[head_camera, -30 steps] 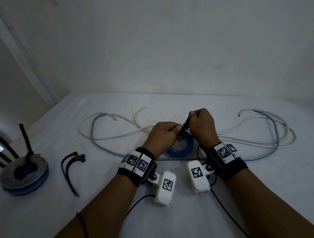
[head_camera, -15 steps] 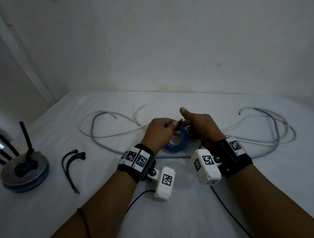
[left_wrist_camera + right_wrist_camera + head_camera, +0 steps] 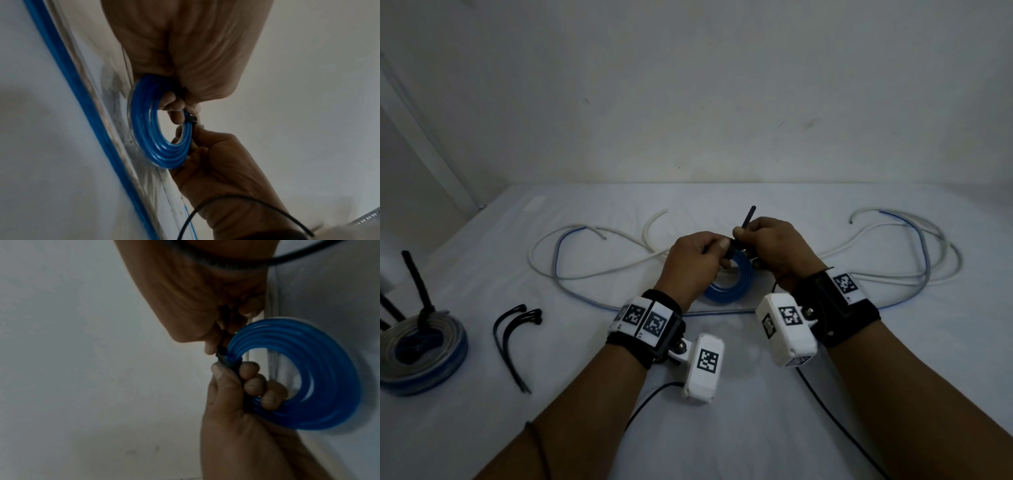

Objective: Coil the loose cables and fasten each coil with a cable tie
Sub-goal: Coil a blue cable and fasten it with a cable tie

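Right hand point(image 3: 774, 246) now draws cable tie point(image 3: 748, 219) tail upward, pinching it | left hand point(image 3: 697, 260) pinches blue coil point(image 3: 732, 287) at the tie, mid-desk; light, springy; hold beside the tie

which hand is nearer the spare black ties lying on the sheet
Left. The left hand is closer to the spare ties at the left; the right hand is beyond it.

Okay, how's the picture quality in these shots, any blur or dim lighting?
Head view: dim, bluish, edges bowed by the wide lens, yet the blue coil and spare cable ties read clearly. Left wrist view: soft, the straight blue cable smeared. Right wrist view: blurriest, coil edges fuzzy.
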